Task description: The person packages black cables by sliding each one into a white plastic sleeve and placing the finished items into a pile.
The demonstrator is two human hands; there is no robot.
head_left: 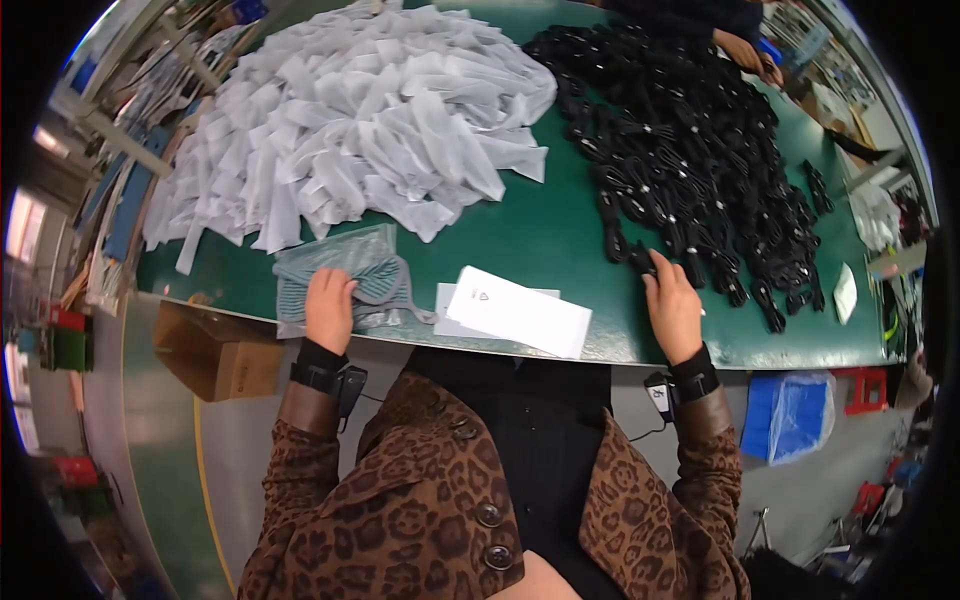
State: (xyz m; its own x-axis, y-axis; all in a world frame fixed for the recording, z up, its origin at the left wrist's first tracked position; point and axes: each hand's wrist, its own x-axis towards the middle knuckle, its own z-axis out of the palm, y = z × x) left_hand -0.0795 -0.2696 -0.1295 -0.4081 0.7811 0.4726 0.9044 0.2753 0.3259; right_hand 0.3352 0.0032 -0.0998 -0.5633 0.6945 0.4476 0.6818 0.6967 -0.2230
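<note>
My left hand is at the table's near edge, its fingers bent and pressed together on a green-grey striped cloth item with a grey edging and strap. A clear plastic bag lies around that cloth; whether the cloth is inside it I cannot tell. My right hand pinches a coiled black cable at the near edge of a large heap of similar bundled cables. Between my hands lies a white printed paper slip, partly over a greyish sheet.
A big pile of whitish translucent bags covers the left of the green table. Across the table at right is another person's hand. Below the edge stand a cardboard box and a blue lined bin.
</note>
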